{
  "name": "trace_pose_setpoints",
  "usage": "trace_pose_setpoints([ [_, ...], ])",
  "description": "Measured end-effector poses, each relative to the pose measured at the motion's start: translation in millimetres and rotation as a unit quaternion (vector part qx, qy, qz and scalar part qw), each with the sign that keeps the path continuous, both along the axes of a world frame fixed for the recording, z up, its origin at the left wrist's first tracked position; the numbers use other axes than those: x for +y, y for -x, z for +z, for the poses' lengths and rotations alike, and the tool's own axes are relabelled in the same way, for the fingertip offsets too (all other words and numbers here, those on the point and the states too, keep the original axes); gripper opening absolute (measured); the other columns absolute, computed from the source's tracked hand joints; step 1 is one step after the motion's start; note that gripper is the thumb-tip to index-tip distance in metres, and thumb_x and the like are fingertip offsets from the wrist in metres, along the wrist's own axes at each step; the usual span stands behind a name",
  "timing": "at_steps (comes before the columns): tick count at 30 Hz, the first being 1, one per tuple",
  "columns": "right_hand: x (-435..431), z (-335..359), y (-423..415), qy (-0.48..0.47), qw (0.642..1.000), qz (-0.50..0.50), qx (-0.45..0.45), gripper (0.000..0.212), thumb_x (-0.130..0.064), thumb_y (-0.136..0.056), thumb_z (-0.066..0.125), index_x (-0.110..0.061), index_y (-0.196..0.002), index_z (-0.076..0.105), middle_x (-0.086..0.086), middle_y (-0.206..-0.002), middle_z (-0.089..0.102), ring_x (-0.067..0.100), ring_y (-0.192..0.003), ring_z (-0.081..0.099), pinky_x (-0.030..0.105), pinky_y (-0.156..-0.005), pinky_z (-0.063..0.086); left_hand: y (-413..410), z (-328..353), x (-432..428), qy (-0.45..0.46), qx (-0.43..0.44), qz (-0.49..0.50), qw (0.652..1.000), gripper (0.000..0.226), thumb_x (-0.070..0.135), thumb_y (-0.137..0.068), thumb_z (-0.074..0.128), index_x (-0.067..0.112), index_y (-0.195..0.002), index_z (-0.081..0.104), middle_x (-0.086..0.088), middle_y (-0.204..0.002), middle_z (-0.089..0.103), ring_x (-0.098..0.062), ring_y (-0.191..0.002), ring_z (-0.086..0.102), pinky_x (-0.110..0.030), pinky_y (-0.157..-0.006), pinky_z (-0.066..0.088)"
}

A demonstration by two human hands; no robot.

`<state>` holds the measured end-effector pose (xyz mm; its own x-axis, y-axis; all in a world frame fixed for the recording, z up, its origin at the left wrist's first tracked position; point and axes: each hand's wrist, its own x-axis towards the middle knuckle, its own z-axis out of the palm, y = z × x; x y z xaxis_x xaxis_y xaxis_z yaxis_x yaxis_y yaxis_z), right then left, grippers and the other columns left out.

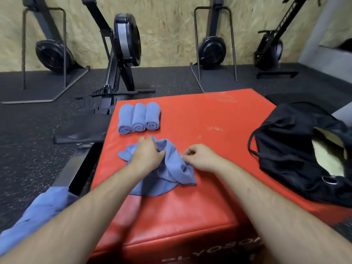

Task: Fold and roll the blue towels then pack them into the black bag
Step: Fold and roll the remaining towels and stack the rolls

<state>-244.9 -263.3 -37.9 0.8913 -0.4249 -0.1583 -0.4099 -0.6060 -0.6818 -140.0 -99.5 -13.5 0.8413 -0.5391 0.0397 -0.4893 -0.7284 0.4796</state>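
At the far left, a loose heap of blue cloth (38, 212) lies below the corner of the red padded box (209, 119); whether it is more towels I cannot tell. On the box's far left part, three rolled blue towels (139, 118) lie side by side, touching, with their spiral ends toward the person. Just in front of them the left hand (146, 155) grips a raised fold of the crumpled blue towel (171, 168), fingers curled into the fabric. The right hand (200, 157) sits at that towel's right edge, fingers bent, thumb and forefinger apparently pinching the hem. Well to the right, the black fabric bag (297, 149) slumps open on the box, pale lining showing and nothing blue visible inside.

The towel is bunched and twisted. If it is folded before it is spread flat, trapped creases would likely give a lopsided roll that loosens. A wide sweep while flattening could also nudge the finished rolls and start them unwinding.
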Motion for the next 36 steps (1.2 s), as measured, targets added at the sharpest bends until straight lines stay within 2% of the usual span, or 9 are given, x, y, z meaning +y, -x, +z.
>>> trace_pose_setpoints([
  [4,7.1,0.4,-16.1,-0.021,0.999,0.014,0.042,0.05,-0.054,-0.079,0.056,-0.006,-0.069,0.063,-0.001,-0.06,0.047,0.011,-0.057,0.039,0.028,-0.053,0.034,-1.0,-2.8,3.3,-0.105,0.084,-0.034,0.99,0.042,0.047,-0.099,0.048,0.016,-0.073,0.059,0.002,-0.066,0.056,-0.017,-0.071,0.055,-0.028,-0.066,0.04],
  [10,18.3,6.5,-19.8,-0.103,0.993,0.05,0.01,0.032,-0.018,-0.093,0.055,-0.017,-0.061,0.051,0.004,-0.063,0.046,0.012,-0.059,0.037,0.028,-0.054,0.031,-10.0,-2.4,8.0,0.035,0.284,-0.003,0.958,0.031,0.01,-0.09,0.05,0.014,-0.06,0.052,-0.008,-0.057,0.056,-0.018,-0.048,0.049,-0.02,-0.045,0.04],
  [13,25.2,8.4,-22.5,-0.081,0.996,0.015,-0.026,0.029,-0.025,-0.099,0.052,-0.019,-0.071,0.049,-0.003,-0.062,0.046,0.01,-0.056,0.037,0.025,-0.049,0.029,-14.7,-6.7,12.0,0.098,0.273,0.008,0.957,0.025,0.013,-0.089,0.048,0.018,-0.065,0.052,-0.005,-0.06,0.059,-0.02,-0.055,0.051,-0.026,-0.054,0.043],
  [18,23.9,28.2,-22.1,-0.077,0.985,-0.028,-0.153,0.04,-0.015,-0.096,0.04,-0.02,-0.056,0.038,-0.003,-0.058,0.029,0.011,-0.054,0.026,0.034,-0.053,0.021,-17.2,18.9,17.8,0.259,0.278,0.022,0.925,0.015,0.029,-0.092,0.046,0.019,-0.09,0.057,-0.001,-0.08,0.064,-0.018,-0.075,0.059,-0.04,-0.078,0.055],
  [20,18.5,35.1,-18.1,-0.118,0.975,-0.057,-0.181,0.039,-0.014,-0.094,0.037,-0.018,-0.055,0.042,0.0,-0.056,0.032,0.013,-0.053,0.028,0.033,-0.053,0.025,-18.6,26.8,21.7,0.285,0.257,0.034,0.923,0.017,0.023,-0.102,0.042,0.021,-0.089,0.053,0.002,-0.083,0.059,-0.011,-0.074,0.053,-0.022,-0.066,0.049],
  [25,10.0,42.0,4.3,-0.201,0.959,-0.114,-0.164,0.039,-0.026,-0.102,0.046,-0.005,-0.07,0.048,0.011,-0.069,0.04,0.021,-0.065,0.035,0.027,-0.054,0.04,-41.6,25.1,39.1,0.312,0.188,0.054,0.93,0.031,0.031,-0.098,0.053,0.02,-0.07,0.045,-0.002,-0.065,0.038,-0.016,-0.058,0.03,-0.029,-0.052,0.021],
  [30,-10.9,41.3,24.9,-0.263,0.918,-0.223,-0.197,0.013,-0.013,-0.092,0.069,-0.016,-0.086,0.058,0.007,-0.075,0.061,0.016,-0.062,0.054,0.03,-0.058,0.05,-54.9,31.4,55.8,0.344,0.163,0.133,0.915,0.025,0.033,-0.089,0.071,0.009,-0.084,0.065,0.001,-0.077,0.056,-0.014,-0.058,0.039,-0.027,-0.051,0.026],
  [33,-19.0,44.4,36.5,-0.358,0.864,-0.254,-0.246,0.018,-0.001,-0.091,0.066,-0.016,-0.093,0.056,0.006,-0.081,0.061,0.013,-0.063,0.055,0.022,-0.048,0.047,-60.0,26.6,60.4,0.354,0.223,0.138,0.898,0.026,0.034,-0.089,0.073,0.014,-0.077,0.062,0.003,-0.058,0.045,-0.012,-0.048,0.033,-0.023,-0.049,0.023],
  [36,-16.6,43.0,48.2,-0.448,0.831,-0.255,-0.209,0.022,0.002,-0.093,0.059,-0.016,-0.106,0.056,0.007,-0.09,0.062,0.013,-0.069,0.059,0.023,-0.049,0.051,-55.4,20.2,60.2,0.34,0.322,0.122,0.875,0.025,0.029,-0.093,0.067,0.02,-0.072,0.058,-0.004,-0.06,0.048,-0.015,-0.048,0.039,-0.022,-0.053,0.031],
])
